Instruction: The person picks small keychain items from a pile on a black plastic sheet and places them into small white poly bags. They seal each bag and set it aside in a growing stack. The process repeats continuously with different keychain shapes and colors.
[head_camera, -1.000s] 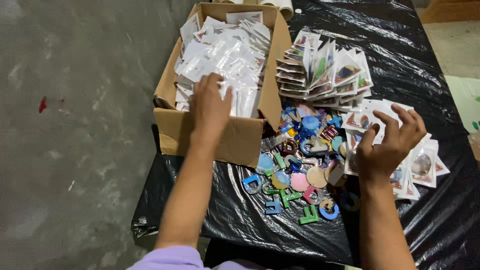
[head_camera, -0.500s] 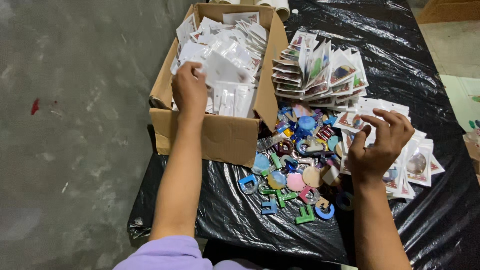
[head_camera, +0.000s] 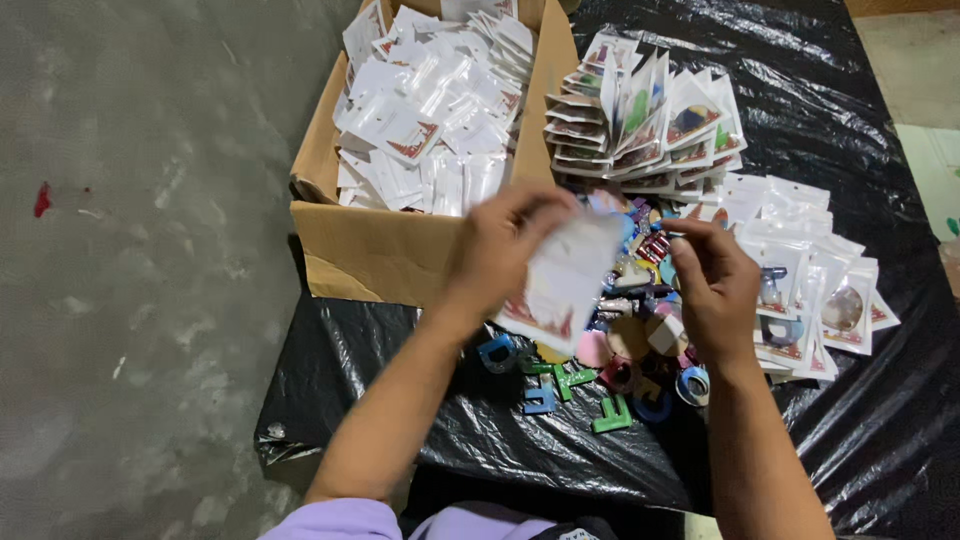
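My left hand (head_camera: 500, 250) holds a small clear plastic pouch (head_camera: 565, 285) with a red-printed edge, lifted above the table in front of the cardboard box (head_camera: 370, 250). My right hand (head_camera: 715, 285) is close to the pouch's right side, fingers curled near its top; whether it grips a small piece I cannot tell. Under both hands lies a heap of colourful small trinkets (head_camera: 620, 350) and letter shapes (head_camera: 580, 395). The box is full of empty pouches (head_camera: 430, 110).
A stack of filled pouches (head_camera: 650, 120) stands behind the heap, and more filled pouches (head_camera: 810, 270) spread to the right. All rest on a table covered in black plastic sheet (head_camera: 850, 130). Grey concrete floor (head_camera: 140, 250) lies to the left.
My left hand has left the box with one pouch and come over the trinket heap. My right hand has moved from the pouches at the right towards the pouch.
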